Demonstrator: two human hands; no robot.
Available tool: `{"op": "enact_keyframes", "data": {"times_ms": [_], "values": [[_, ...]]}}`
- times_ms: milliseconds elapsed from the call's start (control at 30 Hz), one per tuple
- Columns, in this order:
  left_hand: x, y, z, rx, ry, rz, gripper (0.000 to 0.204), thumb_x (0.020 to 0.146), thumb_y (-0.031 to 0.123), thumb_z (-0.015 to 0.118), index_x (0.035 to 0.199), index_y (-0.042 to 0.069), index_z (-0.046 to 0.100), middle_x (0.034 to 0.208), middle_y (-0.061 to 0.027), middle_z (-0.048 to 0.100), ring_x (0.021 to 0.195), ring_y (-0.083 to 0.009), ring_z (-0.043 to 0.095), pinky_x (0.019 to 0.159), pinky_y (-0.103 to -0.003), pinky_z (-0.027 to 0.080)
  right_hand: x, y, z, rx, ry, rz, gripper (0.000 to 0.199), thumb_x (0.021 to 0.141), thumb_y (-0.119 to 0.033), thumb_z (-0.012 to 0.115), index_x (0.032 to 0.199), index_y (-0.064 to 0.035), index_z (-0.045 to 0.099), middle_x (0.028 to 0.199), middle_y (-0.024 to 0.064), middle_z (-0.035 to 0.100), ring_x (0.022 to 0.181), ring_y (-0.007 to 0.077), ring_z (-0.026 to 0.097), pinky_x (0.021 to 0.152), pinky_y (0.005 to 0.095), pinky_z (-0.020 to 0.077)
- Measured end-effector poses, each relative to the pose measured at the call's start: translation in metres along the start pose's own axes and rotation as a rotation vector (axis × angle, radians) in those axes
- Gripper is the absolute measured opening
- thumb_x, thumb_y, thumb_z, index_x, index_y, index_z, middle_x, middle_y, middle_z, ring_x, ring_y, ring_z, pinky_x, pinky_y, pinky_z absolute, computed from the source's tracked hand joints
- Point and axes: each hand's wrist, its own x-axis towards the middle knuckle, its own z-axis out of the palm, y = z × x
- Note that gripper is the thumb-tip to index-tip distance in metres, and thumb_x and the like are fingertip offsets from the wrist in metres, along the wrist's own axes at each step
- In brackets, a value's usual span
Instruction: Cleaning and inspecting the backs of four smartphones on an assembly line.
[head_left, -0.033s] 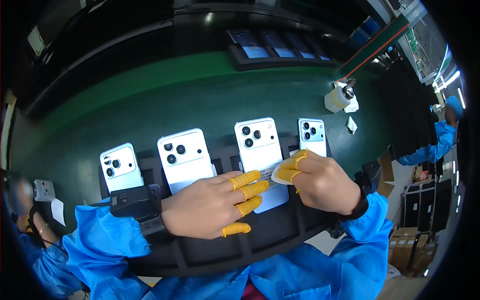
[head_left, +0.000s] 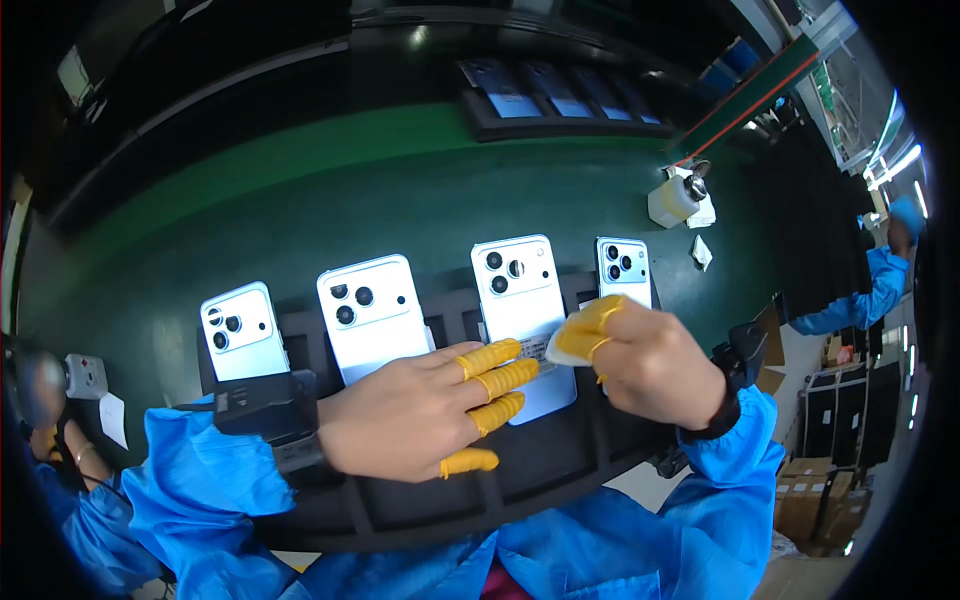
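Several pale phones with rear cameras facing up sit in a black tray (head_left: 380,510). My left hand (head_left: 400,415), in yellow finger cots, lies with fingers spread across the lower part of one phone (head_left: 515,300), right of the middle. A printed label (head_left: 528,351) shows on that phone's back between my hands. Pinched in my right hand (head_left: 640,350), also in yellow finger cots, is a folded white wipe (head_left: 569,347) resting at the label's right end. Another phone (head_left: 372,310) is partly covered by my left hand; a third phone (head_left: 623,268) stands behind my right hand.
On the green table (head_left: 400,205), a dispenser bottle (head_left: 672,202) stands at the far right near a crumpled white wipe (head_left: 702,253). A dark tray (head_left: 570,127) of phones lies at the back. Another person's arm (head_left: 85,460) is at the left edge.
My right hand and the wipe have shifted slightly to the right, with a little more of the label showing. My left hand stays nearly in place on the phone.
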Motion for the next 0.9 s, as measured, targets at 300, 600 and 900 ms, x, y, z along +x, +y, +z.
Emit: {"op": "enact_keyframes", "data": {"times_ms": [300, 600, 900], "values": [[-0.08, 0.022, -0.024, -0.075, 0.099, -0.304, 0.059, 0.078, 0.03, 0.067, 0.13, 0.006, 0.054, 0.135, -0.0137, 0.052, 0.131, -0.03, 0.044, 0.11, -0.041, 0.034, 0.137, -0.018, 0.03, -0.022, 0.293, -0.48, 0.017, 0.07, 0.0, 0.067, 0.087, -0.0011, 0.069, 0.088, 0.0108, 0.065, 0.086, 0.025, 0.063, 0.076, 0.0337, 0.0554], [-0.088, 0.013, -0.007, -0.179, 0.125, -0.307, 0.053, 0.084, 0.038, 0.066, 0.127, 0.008, 0.058, 0.131, -0.0121, 0.056, 0.127, -0.0304, 0.047, 0.096, -0.037, 0.049, 0.102, -0.014, 0.021, -0.079, -0.054, -0.341, 0.025, 0.058, 0.001, 0.065, 0.082, 0.0025, 0.069, 0.086, 0.0112, 0.062, 0.081, 0.0262, 0.063, 0.07, 0.0357, 0.0551], [-0.087, 0.012, -0.011, -0.208, 0.036, -0.383, 0.051, 0.085, 0.043, 0.065, 0.123, 0.009, 0.061, 0.122, -0.011, 0.061, 0.121, -0.0295, 0.054, 0.097, -0.037, 0.048, 0.14, -0.031, 0.054, -0.069, 0.152, -0.592, 0.021, 0.063, -0.008, 0.066, 0.082, 0.0, 0.067, 0.08, 0.0081, 0.057, 0.076, 0.0235, 0.06, 0.069, 0.0319, 0.0548]]}}
